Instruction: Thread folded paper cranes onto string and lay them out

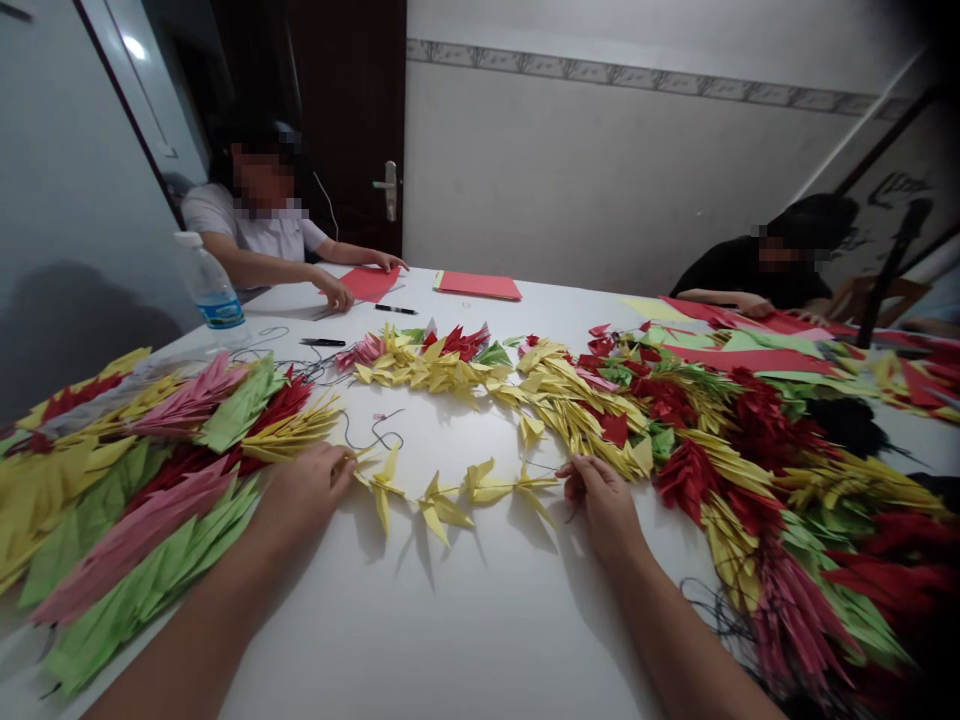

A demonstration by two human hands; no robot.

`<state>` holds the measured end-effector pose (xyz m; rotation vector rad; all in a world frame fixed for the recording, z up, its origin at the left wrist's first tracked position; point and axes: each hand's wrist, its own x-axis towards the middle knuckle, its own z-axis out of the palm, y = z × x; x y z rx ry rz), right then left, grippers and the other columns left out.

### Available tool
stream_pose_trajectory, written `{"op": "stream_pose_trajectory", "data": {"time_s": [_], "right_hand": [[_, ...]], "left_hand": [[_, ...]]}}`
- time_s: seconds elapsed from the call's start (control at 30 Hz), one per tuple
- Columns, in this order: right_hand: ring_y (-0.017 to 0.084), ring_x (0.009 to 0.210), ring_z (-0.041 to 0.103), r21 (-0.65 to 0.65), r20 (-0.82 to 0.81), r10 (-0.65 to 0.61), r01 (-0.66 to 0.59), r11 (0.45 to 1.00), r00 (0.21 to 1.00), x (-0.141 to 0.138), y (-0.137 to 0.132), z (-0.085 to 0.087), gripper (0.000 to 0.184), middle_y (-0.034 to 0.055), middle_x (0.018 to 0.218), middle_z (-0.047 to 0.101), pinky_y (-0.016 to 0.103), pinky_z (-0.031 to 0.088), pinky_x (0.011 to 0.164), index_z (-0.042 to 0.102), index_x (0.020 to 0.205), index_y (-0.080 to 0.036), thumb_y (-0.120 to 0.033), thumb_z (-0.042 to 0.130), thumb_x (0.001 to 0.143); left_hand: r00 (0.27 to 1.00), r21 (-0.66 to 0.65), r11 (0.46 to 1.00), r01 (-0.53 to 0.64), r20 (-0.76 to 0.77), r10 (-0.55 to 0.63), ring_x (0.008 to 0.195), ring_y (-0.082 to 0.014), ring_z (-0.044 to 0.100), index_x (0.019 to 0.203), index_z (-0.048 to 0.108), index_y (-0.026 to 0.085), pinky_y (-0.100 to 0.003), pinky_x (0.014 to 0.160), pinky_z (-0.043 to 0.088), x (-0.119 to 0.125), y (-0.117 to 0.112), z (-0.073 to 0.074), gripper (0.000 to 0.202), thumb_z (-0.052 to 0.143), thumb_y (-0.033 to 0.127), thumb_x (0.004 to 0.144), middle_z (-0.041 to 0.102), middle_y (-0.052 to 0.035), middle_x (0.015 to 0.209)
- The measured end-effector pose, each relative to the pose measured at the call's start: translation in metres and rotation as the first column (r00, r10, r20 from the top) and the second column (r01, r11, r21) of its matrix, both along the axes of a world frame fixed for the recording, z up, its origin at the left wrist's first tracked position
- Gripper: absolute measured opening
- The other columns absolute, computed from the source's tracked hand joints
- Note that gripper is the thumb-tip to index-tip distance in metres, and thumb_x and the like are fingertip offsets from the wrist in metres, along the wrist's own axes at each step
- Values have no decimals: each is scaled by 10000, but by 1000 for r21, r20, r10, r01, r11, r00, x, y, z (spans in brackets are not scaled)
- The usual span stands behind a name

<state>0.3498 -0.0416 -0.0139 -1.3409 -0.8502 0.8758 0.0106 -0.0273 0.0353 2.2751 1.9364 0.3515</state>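
A short string of yellow folded paper cranes [442, 500] stretches between my two hands, just over the white table. My left hand [311, 490] is closed, pinching the left end beside a loose dark thread [375, 430]. At the right end, the fingers of my right hand [600, 490] are pinched on the thread; a thin dark line, thread or needle, runs from the fingertips toward the last crane. Beyond the string lies a curved pile of yellow paper cranes [577, 390] with a few red and green ones.
Bundled pink, green, yellow and red folded paper strands [142, 500] cover the left side; more strands [720, 450] crowd the right. A water bottle [214, 290], pens [396, 309] and red paper [478, 286] stand or lie farther back. Two people sit across the white table [420, 620], hands on paper.
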Motion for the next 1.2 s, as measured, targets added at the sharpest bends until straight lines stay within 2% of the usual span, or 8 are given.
{"op": "stream_pose_trajectory", "data": {"time_s": [0.07,0.17,0.67,1.0,1.2], "right_hand": [[80,409,404,9,-1,-8,8,1000,1000,-1,0,1,345,-11,483,525,211,300,392,580,571,-168,-502,643,626],[78,411,411,15,-6,-18,18,1000,1000,-2,0,3,356,-9,497,534,212,302,391,573,562,-167,-510,652,607],[50,396,427,55,-89,-116,121,991,989,1,5,2,368,-9,614,593,197,311,369,537,591,-169,-505,684,568],[40,377,426,67,-116,-133,142,988,984,1,7,1,396,-18,614,592,180,304,343,522,600,-169,-528,685,561],[39,378,419,53,-98,-101,107,993,990,1,7,1,400,-11,608,592,180,299,346,526,586,-165,-533,682,567]], "left_hand": [[1000,3,1000,24,15,-24,794,-183,549,829,574,179,-280,672,377,1,1,-1,294,321,327,843,593,-48,825],[1000,16,1000,1,14,-1,760,-177,544,771,561,168,-281,663,368,-2,3,-2,279,327,305,836,589,-51,798],[998,155,987,-44,-41,51,775,-181,560,710,527,174,-281,714,393,-12,21,-10,260,326,289,827,602,-57,783],[997,194,980,-50,-50,61,839,-200,564,774,567,148,-303,758,410,-6,30,-13,304,305,285,848,615,-89,841],[998,232,970,-66,30,60,979,-212,556,1003,555,129,-312,862,402,-8,29,-16,361,308,344,851,614,-110,1022]]}}
